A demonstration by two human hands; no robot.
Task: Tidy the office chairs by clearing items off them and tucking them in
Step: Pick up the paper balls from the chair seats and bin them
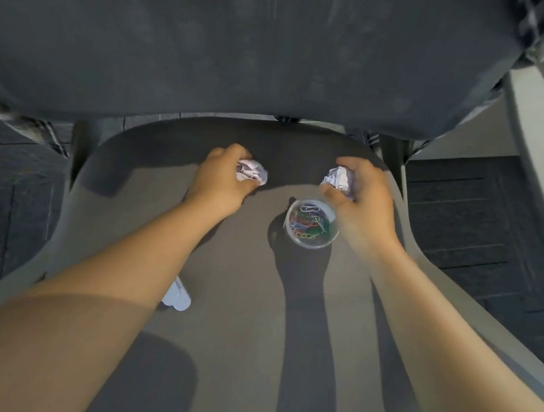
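Observation:
I look down on the grey seat [239, 270] of an office chair, its dark mesh backrest [248, 40] filling the top of the view. My left hand [221, 174] is closed around a crumpled white paper ball [252, 171] near the back of the seat. My right hand [363, 192] grips a second crumpled paper ball [338, 177]. Just below my right hand stands a small clear round tub of coloured paper clips [310, 225] on the seat. A small pale flat item [177, 298] lies on the seat, partly hidden under my left forearm.
A pale chair arm or frame bar [542, 141] runs down the right side. Dark carpet tiles [485, 223] show on both sides of the seat. The backrest hangs close above the hands.

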